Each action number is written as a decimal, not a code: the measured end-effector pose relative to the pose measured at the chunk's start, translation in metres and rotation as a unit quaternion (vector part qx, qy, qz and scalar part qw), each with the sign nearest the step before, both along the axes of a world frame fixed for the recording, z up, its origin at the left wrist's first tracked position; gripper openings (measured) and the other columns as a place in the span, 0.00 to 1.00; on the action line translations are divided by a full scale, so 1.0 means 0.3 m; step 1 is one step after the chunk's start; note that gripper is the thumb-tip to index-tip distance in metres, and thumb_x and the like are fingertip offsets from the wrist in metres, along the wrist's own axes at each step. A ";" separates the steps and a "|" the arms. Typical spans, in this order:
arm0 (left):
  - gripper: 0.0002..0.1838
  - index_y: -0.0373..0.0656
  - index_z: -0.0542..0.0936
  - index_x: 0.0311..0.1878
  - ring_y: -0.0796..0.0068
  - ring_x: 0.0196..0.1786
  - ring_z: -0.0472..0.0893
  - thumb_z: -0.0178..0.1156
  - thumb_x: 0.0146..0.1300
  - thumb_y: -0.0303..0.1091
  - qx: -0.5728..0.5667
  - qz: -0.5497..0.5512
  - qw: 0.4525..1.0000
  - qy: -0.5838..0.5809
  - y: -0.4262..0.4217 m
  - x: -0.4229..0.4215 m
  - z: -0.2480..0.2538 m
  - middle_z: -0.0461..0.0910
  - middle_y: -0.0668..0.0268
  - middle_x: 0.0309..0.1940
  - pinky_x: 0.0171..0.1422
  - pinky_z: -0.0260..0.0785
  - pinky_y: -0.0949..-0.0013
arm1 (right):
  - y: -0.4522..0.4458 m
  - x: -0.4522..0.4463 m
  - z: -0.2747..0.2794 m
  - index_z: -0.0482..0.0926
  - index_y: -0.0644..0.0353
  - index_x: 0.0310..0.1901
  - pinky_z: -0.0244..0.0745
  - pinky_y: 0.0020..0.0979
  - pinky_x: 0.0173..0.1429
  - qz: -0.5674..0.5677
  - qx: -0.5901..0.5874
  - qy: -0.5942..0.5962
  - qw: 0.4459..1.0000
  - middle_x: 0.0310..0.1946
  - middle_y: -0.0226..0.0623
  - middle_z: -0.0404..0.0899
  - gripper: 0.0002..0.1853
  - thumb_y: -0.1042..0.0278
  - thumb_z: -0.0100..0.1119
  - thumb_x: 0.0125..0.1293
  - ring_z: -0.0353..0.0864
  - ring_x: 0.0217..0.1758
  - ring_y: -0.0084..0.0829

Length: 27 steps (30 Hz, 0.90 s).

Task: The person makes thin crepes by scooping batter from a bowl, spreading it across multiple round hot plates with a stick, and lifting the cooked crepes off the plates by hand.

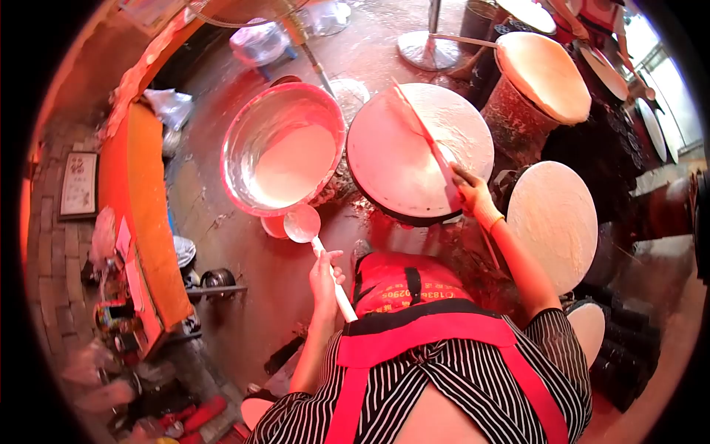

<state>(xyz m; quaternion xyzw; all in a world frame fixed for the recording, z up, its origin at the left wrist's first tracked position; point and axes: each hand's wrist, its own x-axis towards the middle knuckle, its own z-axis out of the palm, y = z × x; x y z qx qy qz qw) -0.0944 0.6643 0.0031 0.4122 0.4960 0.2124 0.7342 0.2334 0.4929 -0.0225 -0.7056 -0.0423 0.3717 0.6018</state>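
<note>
My left hand [323,278] is closed around the white handle of a ladle [302,223], whose bowl hangs by the front rim of a large basin [231,181]. Pale batter [296,166] lies in the basin. A long, flat wooden spreader [423,129] is in my right hand [474,194], which has a yellowish cuff at the wrist. The spreader reaches across a round griddle [381,159] coated with a thin layer of batter. Its lower edge appears to touch the surface, though I cannot tell exactly.
Another round griddle [553,226] with a pale sheet on it stands at right. Behind is a drum-like stove with a pale round top [543,78]. A person [595,22] is at the top right. An orange counter [151,214] runs along the left; a metal pole base [425,50] stands behind.
</note>
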 end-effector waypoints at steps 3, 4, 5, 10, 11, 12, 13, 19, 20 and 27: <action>0.26 0.33 0.76 0.42 0.85 0.23 0.63 0.44 0.71 0.52 -0.020 0.045 0.999 -0.003 -0.056 -0.032 -0.019 0.63 0.70 0.29 0.20 0.55 0.82 | -0.060 -0.037 0.016 0.75 0.51 0.59 0.54 0.18 0.21 0.097 0.048 -0.024 0.994 0.19 0.18 0.66 0.19 0.61 0.55 0.67 0.59 0.17 0.14; 0.27 0.33 0.76 0.43 0.84 0.23 0.63 0.43 0.72 0.52 -0.023 0.055 0.998 0.006 -0.066 -0.038 -0.018 0.63 0.70 0.29 0.20 0.55 0.81 | -0.115 -0.031 0.054 0.75 0.50 0.59 0.54 0.19 0.21 0.125 0.034 0.017 0.991 0.18 0.17 0.65 0.19 0.62 0.55 0.68 0.59 0.17 0.14; 0.27 0.33 0.76 0.43 0.84 0.23 0.63 0.43 0.72 0.52 -0.022 0.061 0.998 0.006 -0.078 -0.047 -0.016 0.63 0.70 0.29 0.20 0.55 0.81 | -0.175 -0.007 0.104 0.75 0.49 0.59 0.55 0.19 0.21 0.152 0.020 0.058 0.986 0.18 0.17 0.64 0.19 0.63 0.54 0.68 0.59 0.17 0.14; 0.22 0.33 0.77 0.42 0.85 0.22 0.63 0.45 0.72 0.45 -0.001 0.068 0.997 0.034 -0.112 -0.076 0.017 0.63 0.71 0.29 0.20 0.55 0.81 | -0.126 0.194 0.021 0.75 0.51 0.59 0.53 0.24 0.14 0.043 -0.019 -0.045 0.998 0.16 0.22 0.68 0.19 0.61 0.54 0.67 0.59 0.12 0.16; 0.21 0.33 0.77 0.42 0.85 0.22 0.63 0.46 0.72 0.44 0.005 0.069 0.997 0.045 -0.117 -0.077 0.029 0.63 0.71 0.29 0.20 0.55 0.81 | -0.084 0.212 0.015 0.75 0.51 0.59 0.53 0.24 0.14 0.032 -0.016 -0.063 0.997 0.16 0.23 0.69 0.19 0.61 0.54 0.67 0.59 0.11 0.17; 0.20 0.34 0.77 0.42 0.85 0.22 0.63 0.46 0.72 0.43 0.011 0.070 0.997 0.043 -0.129 -0.076 0.051 0.63 0.71 0.29 0.20 0.55 0.81 | -0.056 0.219 -0.038 0.75 0.51 0.59 0.52 0.23 0.15 0.078 0.005 -0.064 0.995 0.16 0.22 0.68 0.19 0.61 0.54 0.67 0.57 0.12 0.16; 0.20 0.34 0.77 0.42 0.85 0.22 0.63 0.46 0.72 0.43 0.017 0.069 0.996 0.051 -0.143 -0.079 0.068 0.63 0.71 0.29 0.20 0.55 0.81 | -0.033 0.215 -0.091 0.74 0.50 0.60 0.51 0.23 0.16 0.125 0.027 -0.064 0.990 0.15 0.21 0.66 0.19 0.61 0.55 0.67 0.55 0.12 0.16; 0.19 0.33 0.77 0.43 0.86 0.23 0.63 0.45 0.73 0.42 0.017 0.075 0.992 0.100 -0.223 -0.138 0.106 0.63 0.71 0.30 0.20 0.55 0.81 | -0.166 0.245 0.011 0.74 0.43 0.60 0.48 0.21 0.14 0.256 -0.028 0.040 0.965 0.13 0.19 0.61 0.19 0.58 0.54 0.68 0.54 0.10 0.15; 0.20 0.32 0.76 0.44 0.86 0.23 0.63 0.45 0.72 0.42 0.011 0.076 0.991 0.111 -0.230 -0.146 0.115 0.63 0.71 0.31 0.21 0.55 0.82 | -0.126 0.250 0.032 0.75 0.44 0.59 0.50 0.21 0.14 0.208 -0.038 -0.001 0.977 0.13 0.20 0.61 0.18 0.60 0.53 0.67 0.54 0.10 0.16; 0.20 0.31 0.76 0.44 0.87 0.24 0.63 0.46 0.72 0.43 0.022 0.027 0.991 0.129 -0.186 -0.143 0.161 0.64 0.70 0.31 0.21 0.55 0.82 | -0.180 0.034 -0.082 0.75 0.54 0.59 0.56 0.19 0.23 0.234 0.083 -0.027 0.968 0.20 0.20 0.69 0.18 0.67 0.53 0.68 0.60 0.19 0.13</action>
